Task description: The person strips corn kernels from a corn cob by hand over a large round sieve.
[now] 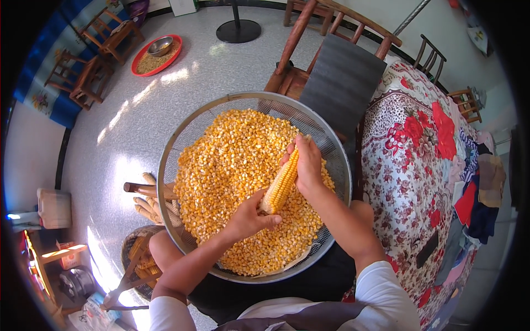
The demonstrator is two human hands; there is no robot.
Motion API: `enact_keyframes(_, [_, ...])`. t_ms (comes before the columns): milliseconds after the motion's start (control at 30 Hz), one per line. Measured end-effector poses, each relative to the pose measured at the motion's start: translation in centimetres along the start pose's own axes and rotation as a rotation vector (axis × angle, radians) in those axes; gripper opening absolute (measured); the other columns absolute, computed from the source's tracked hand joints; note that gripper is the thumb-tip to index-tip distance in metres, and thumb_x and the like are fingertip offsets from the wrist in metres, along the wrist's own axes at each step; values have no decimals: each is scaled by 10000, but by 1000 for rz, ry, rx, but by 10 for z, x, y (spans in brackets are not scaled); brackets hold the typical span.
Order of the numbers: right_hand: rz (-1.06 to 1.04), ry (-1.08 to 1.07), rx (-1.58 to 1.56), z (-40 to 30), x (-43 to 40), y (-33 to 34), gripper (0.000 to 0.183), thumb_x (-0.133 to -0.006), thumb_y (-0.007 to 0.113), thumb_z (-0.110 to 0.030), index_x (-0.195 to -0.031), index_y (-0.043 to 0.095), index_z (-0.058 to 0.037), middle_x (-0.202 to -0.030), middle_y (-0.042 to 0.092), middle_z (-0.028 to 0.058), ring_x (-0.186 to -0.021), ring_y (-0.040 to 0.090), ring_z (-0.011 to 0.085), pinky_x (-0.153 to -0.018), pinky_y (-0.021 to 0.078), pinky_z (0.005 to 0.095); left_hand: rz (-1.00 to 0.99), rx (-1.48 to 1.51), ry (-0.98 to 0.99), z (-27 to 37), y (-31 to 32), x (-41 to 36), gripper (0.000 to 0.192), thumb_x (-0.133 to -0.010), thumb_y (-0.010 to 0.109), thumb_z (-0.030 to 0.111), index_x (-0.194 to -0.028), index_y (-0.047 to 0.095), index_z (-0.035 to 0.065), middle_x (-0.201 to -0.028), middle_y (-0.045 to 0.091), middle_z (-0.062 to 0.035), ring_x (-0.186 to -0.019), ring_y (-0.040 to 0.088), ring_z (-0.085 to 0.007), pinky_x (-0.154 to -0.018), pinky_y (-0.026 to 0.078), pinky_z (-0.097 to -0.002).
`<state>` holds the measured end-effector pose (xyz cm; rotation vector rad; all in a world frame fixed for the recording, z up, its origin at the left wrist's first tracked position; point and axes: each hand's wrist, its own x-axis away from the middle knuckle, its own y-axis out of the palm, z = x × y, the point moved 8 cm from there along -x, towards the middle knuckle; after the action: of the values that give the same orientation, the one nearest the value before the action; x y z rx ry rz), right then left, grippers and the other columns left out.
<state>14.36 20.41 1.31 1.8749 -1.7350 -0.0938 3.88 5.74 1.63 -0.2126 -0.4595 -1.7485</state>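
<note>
A yellow ear of corn [281,184] slants across the right part of a round metal sieve [165,173]. My left hand [252,217] grips its lower end, with the thumb stretched out below it. Around the upper end, my right hand [307,161] is closed, its fingers partly hidden behind the ear. Beneath both hands, loose corn kernels [232,153] are heaped over most of the mesh. A strip of dry husk [290,265] lies along the sieve's near rim.
A basket [131,265] of corn ears and bare cobs [147,207] are left of the sieve. Beyond it stands a wooden chair [292,78] with a dark board [339,78]. A bed with a floral cover [397,182] is on the right. A red tray [178,51] rests on the floor.
</note>
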Motion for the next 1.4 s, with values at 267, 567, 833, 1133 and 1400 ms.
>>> enact_keyframes(267, [18,29,25,6,5,5,200,-1008,481,-258,-940,469,-71,-748,548,45,-539,577,161,-490,518,318,93,-132,4,-11,-9,1,476,-982,575,351,-1297,493,3,-763,622,-54,-642,636,-160,-585,535,-296])
enact_keyframes(567, [-30,-31,49,-2,3,5,185,-1006,513,-271,-980,474,-92,-765,553,36,-577,577,151,-517,531,317,-63,264,-87,-24,-1,-6,470,-1024,488,321,-1363,453,-2,-1020,567,-95,-834,649,-185,-749,568,-324])
enact_keyframes(833, [-51,-21,37,-2,1,4,164,-1009,503,-253,-971,478,-95,-754,553,33,-578,575,145,-517,528,310,-2,324,-64,-30,-3,-7,498,-1056,376,372,-1296,492,-48,-996,613,-142,-794,657,-215,-703,570,-324])
enact_keyframes(1133, [-58,11,66,6,11,10,194,-1014,495,-282,-943,483,-101,-748,554,31,-578,572,142,-510,519,301,139,-82,-80,-8,-7,3,520,-1043,406,409,-1273,523,-42,-848,634,-99,-652,656,-176,-559,555,-300])
enact_keyframes(1400, [-87,74,88,19,12,11,203,-1008,499,-276,-932,491,-88,-750,558,35,-561,573,144,-519,522,300,162,-482,120,0,-6,5,403,-1044,402,369,-1027,574,6,-617,613,-135,-559,656,-279,-529,513,-396])
